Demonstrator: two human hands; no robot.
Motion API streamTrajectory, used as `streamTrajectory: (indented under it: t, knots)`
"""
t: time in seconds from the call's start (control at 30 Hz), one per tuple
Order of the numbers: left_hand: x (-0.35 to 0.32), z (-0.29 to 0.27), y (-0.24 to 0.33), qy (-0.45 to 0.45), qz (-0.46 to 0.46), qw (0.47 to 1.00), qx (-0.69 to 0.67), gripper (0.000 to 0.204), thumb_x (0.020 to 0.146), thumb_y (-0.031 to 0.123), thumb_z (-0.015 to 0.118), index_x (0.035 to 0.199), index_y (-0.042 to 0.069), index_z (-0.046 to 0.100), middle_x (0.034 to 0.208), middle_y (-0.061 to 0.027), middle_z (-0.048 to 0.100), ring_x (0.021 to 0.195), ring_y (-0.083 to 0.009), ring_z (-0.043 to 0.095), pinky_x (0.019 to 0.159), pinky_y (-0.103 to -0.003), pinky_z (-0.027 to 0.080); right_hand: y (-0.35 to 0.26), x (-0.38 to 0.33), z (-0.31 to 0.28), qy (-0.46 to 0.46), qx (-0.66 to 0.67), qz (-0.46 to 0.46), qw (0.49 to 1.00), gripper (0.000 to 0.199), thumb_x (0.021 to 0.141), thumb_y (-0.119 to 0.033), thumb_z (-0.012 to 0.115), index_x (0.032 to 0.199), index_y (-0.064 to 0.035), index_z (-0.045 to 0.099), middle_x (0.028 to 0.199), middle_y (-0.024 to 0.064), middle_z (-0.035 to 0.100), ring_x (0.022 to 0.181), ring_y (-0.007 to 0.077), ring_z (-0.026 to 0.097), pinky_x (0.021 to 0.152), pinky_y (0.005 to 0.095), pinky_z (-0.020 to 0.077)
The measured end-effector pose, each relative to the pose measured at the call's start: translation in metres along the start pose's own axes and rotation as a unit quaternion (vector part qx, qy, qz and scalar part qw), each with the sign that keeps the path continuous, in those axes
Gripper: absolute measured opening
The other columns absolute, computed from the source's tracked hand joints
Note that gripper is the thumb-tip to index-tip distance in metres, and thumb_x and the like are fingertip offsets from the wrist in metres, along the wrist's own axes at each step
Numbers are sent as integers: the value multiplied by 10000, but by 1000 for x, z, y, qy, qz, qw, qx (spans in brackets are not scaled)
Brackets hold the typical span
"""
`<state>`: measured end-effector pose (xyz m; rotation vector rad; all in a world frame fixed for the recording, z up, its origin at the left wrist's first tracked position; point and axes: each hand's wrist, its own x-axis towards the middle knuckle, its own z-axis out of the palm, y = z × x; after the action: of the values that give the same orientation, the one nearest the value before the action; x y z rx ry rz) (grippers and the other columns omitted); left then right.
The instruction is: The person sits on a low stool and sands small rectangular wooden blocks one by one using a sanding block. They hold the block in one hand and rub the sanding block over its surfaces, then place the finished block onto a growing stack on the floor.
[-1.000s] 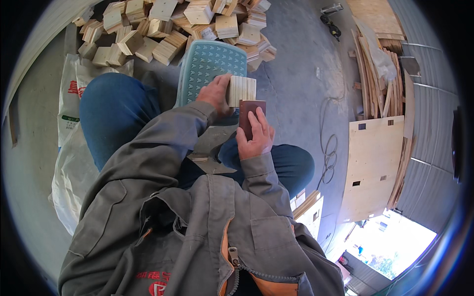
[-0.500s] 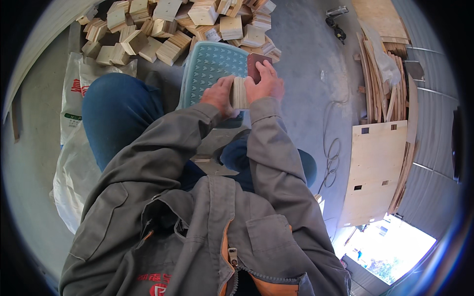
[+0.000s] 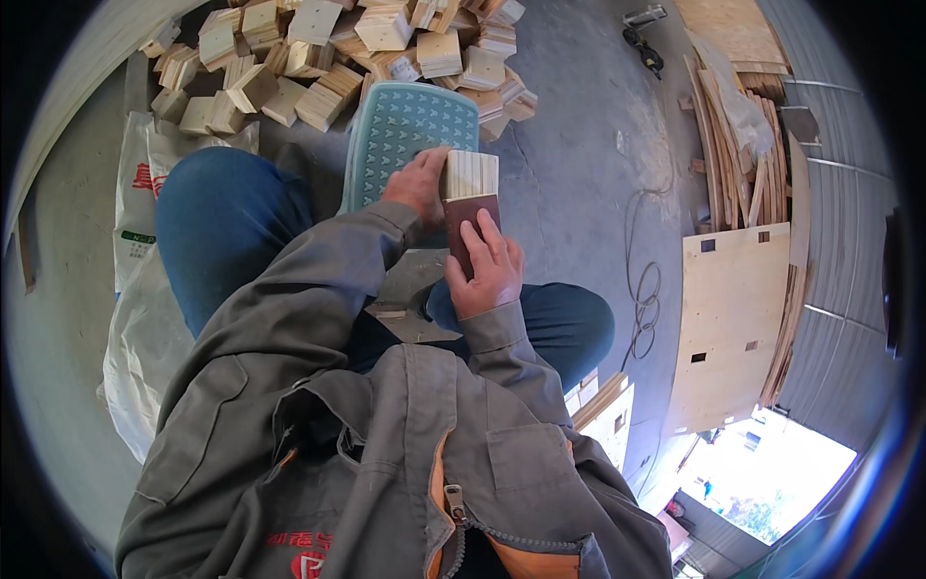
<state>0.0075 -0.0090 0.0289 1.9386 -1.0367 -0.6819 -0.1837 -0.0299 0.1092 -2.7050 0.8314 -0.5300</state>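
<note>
Over a pale blue-green plastic stool [image 3: 413, 114] with a bumpy top, my left hand [image 3: 419, 186] is closed on the left side of a layered plywood block [image 3: 472, 175]. Its striped edge faces up. My right hand [image 3: 490, 266] grips a flat reddish-brown sanding block [image 3: 459, 228], fingers spread over its upper face and thumb along its left side. The sanding block lies against the near end of the plywood block, covering that part of it.
Beyond the stool lies a heap of plywood blocks [image 3: 318, 101]. A white plastic sack [image 3: 135, 328] is by my left knee. On the right are a loose cable [image 3: 644, 299], a power tool [image 3: 644, 53], stacked boards [image 3: 748, 154] and a plywood sheet [image 3: 731, 318] with square holes.
My right hand has drawn the sanding block toward me, from the far right of the plywood block to its near end. My left hand stays on the plywood block.
</note>
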Motion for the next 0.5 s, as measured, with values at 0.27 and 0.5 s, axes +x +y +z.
streamTrajectory:
  t: [0.27,0.5]
  knots:
    - [1,-2,3,-13,-5,1000,-14,958,728,365,897,1534,151,425,1523,-130,546,1394,-350,554,1089,-505,469,9,49,12,29,1,-7,1000,559,744,-119,823,1296,-130,736,1490,111,636,1196,363,629,1053,484,486]
    - [-2,-9,6,-12,-5,1000,-6,1019,645,284,950,1519,185,436,1485,-134,551,1351,-386,573,1092,-496,489,44,135,37,34,-5,62,997,526,793,-215,810,1314,-183,749,1493,43,645,1196,352,631,1070,463,502]
